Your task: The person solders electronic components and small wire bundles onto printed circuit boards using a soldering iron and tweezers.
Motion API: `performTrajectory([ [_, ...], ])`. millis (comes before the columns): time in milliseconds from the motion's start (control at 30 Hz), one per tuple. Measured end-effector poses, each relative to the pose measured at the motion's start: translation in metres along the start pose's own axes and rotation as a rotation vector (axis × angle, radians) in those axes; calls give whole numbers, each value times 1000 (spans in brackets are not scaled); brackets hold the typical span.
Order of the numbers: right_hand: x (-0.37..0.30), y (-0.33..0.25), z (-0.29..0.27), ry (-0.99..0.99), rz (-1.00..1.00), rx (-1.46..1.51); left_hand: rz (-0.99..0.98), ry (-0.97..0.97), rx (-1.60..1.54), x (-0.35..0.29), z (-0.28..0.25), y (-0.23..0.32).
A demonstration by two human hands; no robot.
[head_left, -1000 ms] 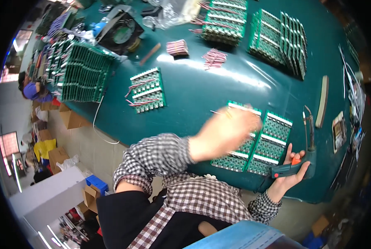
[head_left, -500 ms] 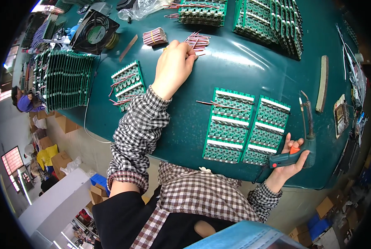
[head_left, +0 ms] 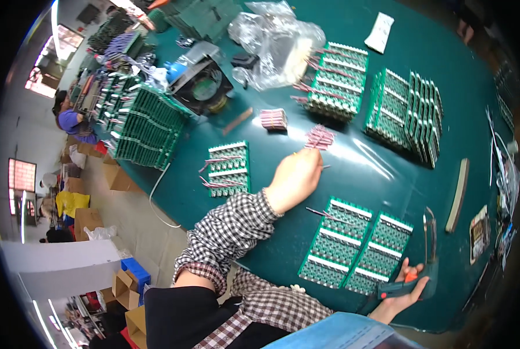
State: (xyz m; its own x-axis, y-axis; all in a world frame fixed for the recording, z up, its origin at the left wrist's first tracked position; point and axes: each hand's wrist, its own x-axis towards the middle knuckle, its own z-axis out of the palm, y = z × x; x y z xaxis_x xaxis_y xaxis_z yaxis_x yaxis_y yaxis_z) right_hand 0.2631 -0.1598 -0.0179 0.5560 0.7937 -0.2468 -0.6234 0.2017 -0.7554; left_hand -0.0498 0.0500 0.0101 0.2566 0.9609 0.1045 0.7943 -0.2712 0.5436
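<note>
My left hand (head_left: 298, 179) is just on the near side of a loose pile of short red and white wires (head_left: 320, 138). Its fingers are pinched together, and a thin wire end (head_left: 327, 167) sticks out at the fingertips. At the lower right, my right hand (head_left: 401, 301) is wrapped round a green soldering gun (head_left: 428, 282) with an orange trigger, its metal tip pointing away from me. Two green circuit boards (head_left: 331, 260) (head_left: 382, 251) lie side by side left of the gun. One dark and red wire (head_left: 328, 216) lies across the top of the left board.
A banded wire bundle (head_left: 273, 119) lies beyond my left hand, near a black fan (head_left: 200, 87). A wired board (head_left: 229, 168) lies to the left. Board stacks (head_left: 146, 125) (head_left: 337, 81) (head_left: 402, 113) and plastic bags (head_left: 274, 43) stand farther back. A strip (head_left: 458, 195) lies right.
The whole view has shifted, so the table's things sit lower and farther right. My left hand has drawn slightly nearer from the wire pile, still pinched. My right hand keeps the soldering gun.
</note>
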Motion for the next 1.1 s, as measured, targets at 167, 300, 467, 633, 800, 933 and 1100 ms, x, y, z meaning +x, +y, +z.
performTrajectory([
  [167, -2, 0, 13, 124, -37, 0, 6, 53, -11, -2, 1, -2],
  [300, 0, -1, 4, -60, 5, 21, -45, 39, -74, -6, -3, -1],
  [467, -3, -2, 10, 54, 16, 24, -98, -21, -276, 3, 5, 10],
  [633, -2, -8, 16, -46, 115, 108, -244, -397, -850, 0, -26, 52],
  [800, -17, -22, 13, -110, 76, -23, -302, -585, -953, 2, -12, 80],
  [933, -25, -25, 3, -88, 82, -53, -259, -598, -873, -4, 5, 83],
  [1100, -36, -32, 1, -75, 83, -83, -166, -551, -757, -12, 6, 92],
])
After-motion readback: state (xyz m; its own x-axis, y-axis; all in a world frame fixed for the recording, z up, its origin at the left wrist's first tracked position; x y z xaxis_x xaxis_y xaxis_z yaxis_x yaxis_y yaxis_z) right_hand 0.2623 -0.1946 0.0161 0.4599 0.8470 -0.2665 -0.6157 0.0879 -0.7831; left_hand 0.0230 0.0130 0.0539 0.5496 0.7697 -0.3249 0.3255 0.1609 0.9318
